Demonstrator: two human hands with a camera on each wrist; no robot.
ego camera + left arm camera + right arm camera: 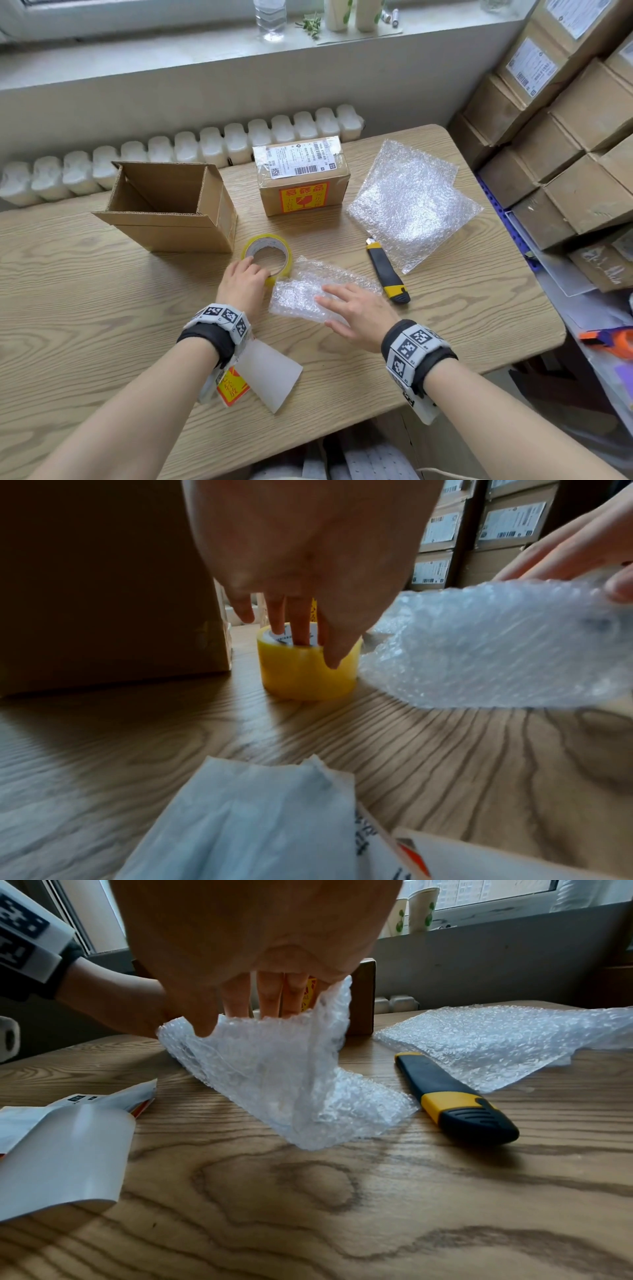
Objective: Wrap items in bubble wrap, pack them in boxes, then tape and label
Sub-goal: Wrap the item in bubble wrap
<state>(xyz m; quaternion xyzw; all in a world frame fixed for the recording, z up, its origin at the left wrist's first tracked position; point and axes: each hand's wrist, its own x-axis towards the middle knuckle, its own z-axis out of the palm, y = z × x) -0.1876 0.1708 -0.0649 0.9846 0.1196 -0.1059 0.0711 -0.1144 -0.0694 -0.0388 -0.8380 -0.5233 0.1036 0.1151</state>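
Two hands work over a wooden table (102, 308). Nearest the person, just under the left wrist, lie a curled white backing sheet (270, 373) and a yellow-and-red fragile sticker (233, 389). Beyond them, the left hand (243, 284) reaches onto the yellow tape roll (265, 253): in the left wrist view two fingers (301, 626) dip into the roll's core while the thumb lies against its outer wall, so the hand grips the rim of the roll, which stands flat on the table. Just right of it, touching the roll's near edge, sits a bubble-wrapped bundle (308, 291). The right hand (356, 315) holds it: from above the fingers spread across its top, and the right wrist view shows thumb and fingers pinching its upper edge, one side raised, the lower corner on the table. What is inside the wrap cannot be made out.

Right of the bundle lies a yellow-and-black utility knife (387, 270), its tip just beside a stack of loose bubble-wrap sheets (411, 205). Farther back, an open cardboard box (168, 205) stands at the left with flaps up, close behind the tape roll. A sealed box (301, 178), bearing a shipping label on top and a fragile sticker on its front, stands at the table's far centre. Stacked labelled cartons (565, 137) fill the right side.
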